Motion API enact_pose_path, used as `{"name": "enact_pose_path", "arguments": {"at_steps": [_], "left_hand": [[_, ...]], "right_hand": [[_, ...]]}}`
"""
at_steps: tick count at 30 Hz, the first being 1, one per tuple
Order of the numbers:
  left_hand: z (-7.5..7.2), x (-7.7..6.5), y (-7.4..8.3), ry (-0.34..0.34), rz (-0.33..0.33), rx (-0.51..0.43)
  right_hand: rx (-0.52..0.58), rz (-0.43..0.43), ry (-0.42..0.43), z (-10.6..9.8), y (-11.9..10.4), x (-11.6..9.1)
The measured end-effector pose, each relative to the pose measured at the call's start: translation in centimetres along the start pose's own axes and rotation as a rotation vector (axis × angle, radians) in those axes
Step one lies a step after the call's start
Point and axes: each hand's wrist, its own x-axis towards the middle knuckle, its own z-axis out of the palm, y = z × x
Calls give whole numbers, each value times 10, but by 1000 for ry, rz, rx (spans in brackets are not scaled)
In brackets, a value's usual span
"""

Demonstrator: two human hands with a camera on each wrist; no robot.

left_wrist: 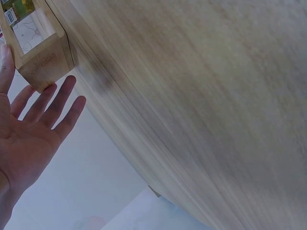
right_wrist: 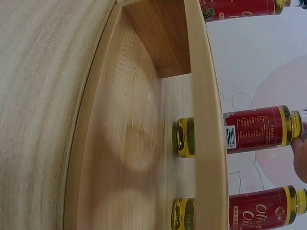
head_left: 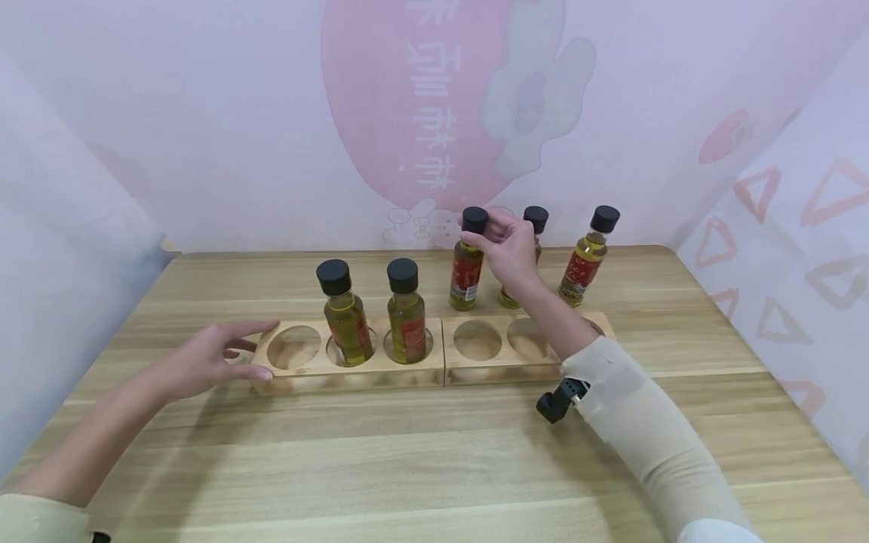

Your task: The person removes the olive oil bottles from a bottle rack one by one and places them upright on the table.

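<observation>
My right hand (head_left: 511, 253) pinches an olive oil bottle (head_left: 466, 277) just under its black cap; the bottle is upright behind the wooden racks. In the right wrist view, fingertips (right_wrist: 301, 160) show at the neck of this red-labelled bottle. My left hand (head_left: 204, 362) holds the end of the left wooden rack (head_left: 400, 377), thumb at the front corner and forefinger at the back corner. Its other fingers (left_wrist: 60, 103) are spread beside the end block in the left wrist view. That rack carries two bottles, one in the middle hole (head_left: 349, 332) and one in the right hole (head_left: 407, 332).
A second wooden rack (head_left: 468, 375) adjoins the first end to end, its right part hidden by my forearm. Two more bottles stand behind it, one (head_left: 536, 219) partly covered by my hand, another (head_left: 582, 268) farther right. A printed curtain (head_left: 271, 151) hangs behind the table (head_left: 407, 467).
</observation>
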Motion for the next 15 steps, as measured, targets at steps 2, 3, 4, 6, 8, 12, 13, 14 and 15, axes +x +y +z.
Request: {"name": "enact_pose_path", "arguments": {"at_steps": [2, 3, 4, 6, 8, 12, 13, 14, 15], "left_hand": [[0, -1, 1, 0, -1, -1], [0, -1, 1, 1, 1, 0], [0, -1, 1, 2, 1, 0], [0, -1, 2, 4, 2, 0], [1, -1, 2, 6, 2, -4], [1, -1, 3, 8, 2, -9], [2, -1, 3, 8, 2, -9], [2, -1, 3, 8, 3, -9], [2, -1, 3, 8, 5, -9]], "right_hand": [[-7, 7, 3, 1, 0, 1], [-12, 11, 5, 1, 0, 1], [-11, 14, 5, 2, 0, 2], [-12, 17, 4, 3, 0, 3], [-19, 21, 7, 4, -1, 3], [-12, 31, 5, 7, 0, 4], [-11, 34, 5, 8, 0, 4], [-6, 37, 5, 8, 0, 4], [0, 39, 5, 9, 1, 4]]}}
